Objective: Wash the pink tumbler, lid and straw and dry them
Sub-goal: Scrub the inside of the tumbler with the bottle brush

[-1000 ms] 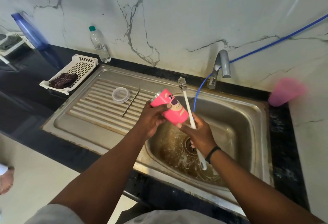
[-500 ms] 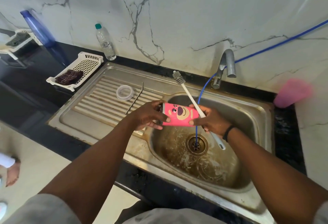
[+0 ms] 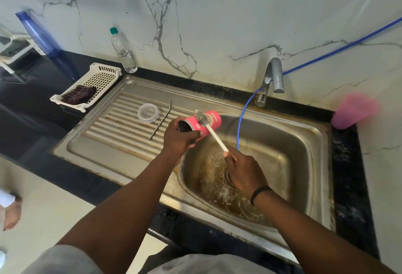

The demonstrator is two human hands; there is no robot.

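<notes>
Scrubbing tumbler outside over sink (image 3: 315, 134).
Lid (image 3: 148, 113), straw (image 3: 161, 119) lie left of basin on drainboard. L hand (image 3: 179, 135) grips pink tumbler (image 3: 203, 124) at mouth end, long axis pointing away-right; R hand (image 3: 243, 171) clenches brush (image 3: 212, 131), bristles on tumbler's side.

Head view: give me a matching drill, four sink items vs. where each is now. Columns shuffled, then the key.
Things:
1. pink tumbler
2. lid
3. straw
4. bottle brush

Places:
A. handle in the right hand, bristles on the tumbler's outside
B. flat on the drainboard, left of the straw
C. gripped by the left hand, lying sideways over the basin edge
D. on the drainboard ridges, between lid and left hand

Pairs: 1-C, 2-B, 3-D, 4-A
</notes>
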